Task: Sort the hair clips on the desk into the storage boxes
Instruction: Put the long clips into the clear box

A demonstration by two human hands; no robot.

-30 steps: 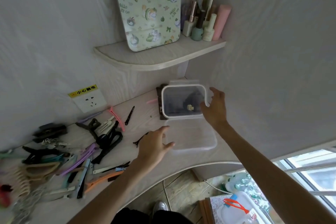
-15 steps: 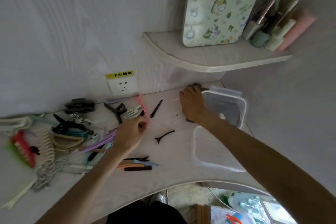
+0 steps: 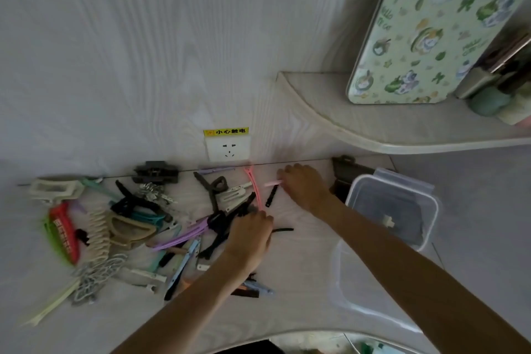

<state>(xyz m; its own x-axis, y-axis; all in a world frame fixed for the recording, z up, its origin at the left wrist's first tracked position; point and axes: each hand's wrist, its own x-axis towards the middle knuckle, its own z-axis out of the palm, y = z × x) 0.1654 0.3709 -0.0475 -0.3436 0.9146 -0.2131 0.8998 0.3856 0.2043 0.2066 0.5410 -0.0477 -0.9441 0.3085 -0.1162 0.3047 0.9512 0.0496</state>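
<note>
Several hair clips of many colours lie in a pile (image 3: 143, 224) on the left half of the desk. My left hand (image 3: 250, 236) rests curled at the pile's right edge, closed over a black clip (image 3: 283, 229) whose tip sticks out to the right. Near the wall, my right hand (image 3: 304, 184) pinches a small pale pink clip (image 3: 273, 183), beside a long pink clip (image 3: 253, 187) and a short black clip (image 3: 271, 195). A clear storage box with a white rim (image 3: 432, 210) stands to the right, dark items inside. A second clear tray (image 3: 373, 296) lies in front of it.
A wall socket (image 3: 228, 148) with a yellow label sits behind the clips. A corner shelf (image 3: 373, 135) overhangs the box, holding a patterned green panel (image 3: 431, 23) and bottles (image 3: 488, 95). A dark box (image 3: 342, 167) stands behind the clear one. The desk's curved front edge runs along the bottom.
My right hand left the storage box and moved left to the small pink clip. My left hand shifted right from the pile onto the black clip. The view panned left.
</note>
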